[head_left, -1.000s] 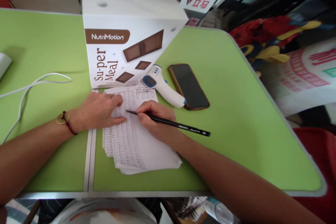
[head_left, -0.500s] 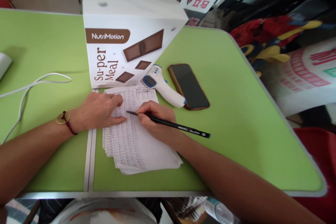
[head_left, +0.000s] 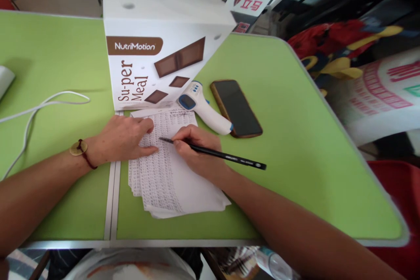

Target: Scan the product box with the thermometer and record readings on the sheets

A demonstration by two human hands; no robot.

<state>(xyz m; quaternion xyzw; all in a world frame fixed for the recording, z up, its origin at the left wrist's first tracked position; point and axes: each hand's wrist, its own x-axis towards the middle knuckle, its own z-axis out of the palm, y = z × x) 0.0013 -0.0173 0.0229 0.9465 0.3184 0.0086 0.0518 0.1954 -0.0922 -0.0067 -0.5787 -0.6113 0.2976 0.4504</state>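
A stack of paper sheets (head_left: 197, 192) lies on the green table, its top sheet covered with columns of small handwriting. My left hand (head_left: 126, 140) rests on the left part of the stack, thumb and forefinger apart, holding nothing. In my right hand (head_left: 200, 148) is a black pen (head_left: 229, 156), gripped near its point. The tip is over the written columns; whether it touches the paper I cannot tell. Just above the sheets lies a white infrared thermometer (head_left: 210, 113) with a blue-rimmed display.
A white NutriMotion box (head_left: 134, 22) stands behind the papers. The phone (head_left: 238, 107) lies beside the thermometer on the green table (head_left: 295, 175). On the left runs a white cable (head_left: 33, 111). A metal seam crosses the table under my left wrist.
My right hand and the pen have shifted slightly to the right, and the pen's back end has risen a little. My left hand has stayed in place.
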